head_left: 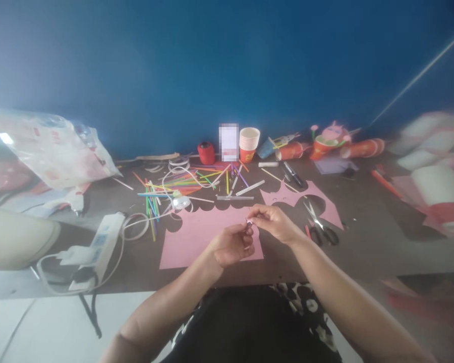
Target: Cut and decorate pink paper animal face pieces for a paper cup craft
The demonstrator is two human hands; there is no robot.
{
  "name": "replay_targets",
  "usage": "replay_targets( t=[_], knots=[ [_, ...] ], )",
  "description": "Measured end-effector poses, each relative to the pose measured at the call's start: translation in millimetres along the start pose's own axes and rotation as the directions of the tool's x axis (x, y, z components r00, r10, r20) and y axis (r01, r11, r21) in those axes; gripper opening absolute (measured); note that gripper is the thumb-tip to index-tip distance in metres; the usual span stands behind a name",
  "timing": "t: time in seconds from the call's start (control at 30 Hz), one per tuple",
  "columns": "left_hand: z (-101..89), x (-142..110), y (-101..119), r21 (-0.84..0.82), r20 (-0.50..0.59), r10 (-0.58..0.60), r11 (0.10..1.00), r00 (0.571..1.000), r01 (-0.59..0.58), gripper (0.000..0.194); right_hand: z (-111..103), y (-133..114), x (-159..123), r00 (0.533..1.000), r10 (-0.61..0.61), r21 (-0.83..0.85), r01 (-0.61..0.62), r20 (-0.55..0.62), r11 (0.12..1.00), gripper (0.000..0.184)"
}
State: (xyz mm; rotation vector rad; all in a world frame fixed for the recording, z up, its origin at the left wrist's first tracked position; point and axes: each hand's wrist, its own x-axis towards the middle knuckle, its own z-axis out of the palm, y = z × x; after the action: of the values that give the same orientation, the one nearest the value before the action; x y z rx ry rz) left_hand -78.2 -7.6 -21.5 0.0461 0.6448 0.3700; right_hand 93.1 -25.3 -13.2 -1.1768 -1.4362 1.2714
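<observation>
Over a pink sheet of paper (204,237) with scalloped cut-outs along its far edge, my two hands meet at the fingertips. My left hand (232,245) is turned palm up, fingers curled, its thumb and fingertips closed at a tiny pale piece with a dark part (249,222). From the right, my right hand (275,223) pinches at the same piece; it is too small to name. Black-handled scissors (321,229) lie with blades apart to the right of that hand. A second cut pink sheet (318,194) lies just beyond them.
Colourful sticks (189,182) and a white cable (166,181) spread behind the paper. A power strip (100,247) stands left, near a glue gun (73,199). At the back are stacked paper cups (248,143), a red round object (206,153) and a pink-faced cup figure (327,143).
</observation>
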Motion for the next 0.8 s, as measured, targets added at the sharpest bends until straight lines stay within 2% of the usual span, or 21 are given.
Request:
replay_targets(
  t=[0.2,0.4,0.5,0.57,0.63,0.67,0.7,0.77,0.8],
  knots=[
    [-4.7,0,-6,0.043,-0.024,-0.063,0.997,0.998,0.064,0.009,-8,-6,-8,0.983,0.066,0.001,-0.067,0.172,0.998,0.014],
    [-8.9,0,-16,0.022,0.016,-0.118,0.993,0.993,0.118,0.007,-5,-6,-18,0.963,0.094,0.045,-0.108,0.251,0.993,0.014],
    [-12.0,0,-23,0.015,0.037,-0.134,0.991,0.990,0.133,0.013,-4,0,-22,0.981,0.122,0.020,-0.126,0.153,0.992,0.017],
    [-14.7,-1,-27,0.063,-0.002,-0.116,0.991,0.993,0.116,0.018,-6,6,-22,0.987,0.153,-0.043,-0.150,0.058,0.988,0.017],
    [-17.1,-4,-32,0.253,-0.061,0.023,0.967,0.998,-0.006,0.019,-10,11,-22,0.979,0.201,-0.168,-0.194,0.026,0.966,0.017],
    [-18.1,-6,-34,0.412,-0.061,0.142,0.905,0.988,-0.104,0.018,-13,13,-20,0.973,0.230,-0.259,-0.215,0.026,0.942,0.016],
    [-19.0,-8,-37,0.584,-0.020,0.272,0.784,0.962,-0.209,0.016,-16,14,-19,0.967,0.255,-0.363,-0.229,0.025,0.903,0.015],
    [-21.0,-12,-40,0.835,0.169,0.458,0.405,0.873,-0.374,0.012,-20,13,-14,0.958,0.286,-0.580,-0.221,0.022,0.784,0.012],
    [-22.3,-13,-42,0.885,0.273,0.489,0.210,0.828,-0.416,0.015,-21,12,-11,0.955,0.294,-0.678,-0.197,0.030,0.709,0.011]
  ],
)
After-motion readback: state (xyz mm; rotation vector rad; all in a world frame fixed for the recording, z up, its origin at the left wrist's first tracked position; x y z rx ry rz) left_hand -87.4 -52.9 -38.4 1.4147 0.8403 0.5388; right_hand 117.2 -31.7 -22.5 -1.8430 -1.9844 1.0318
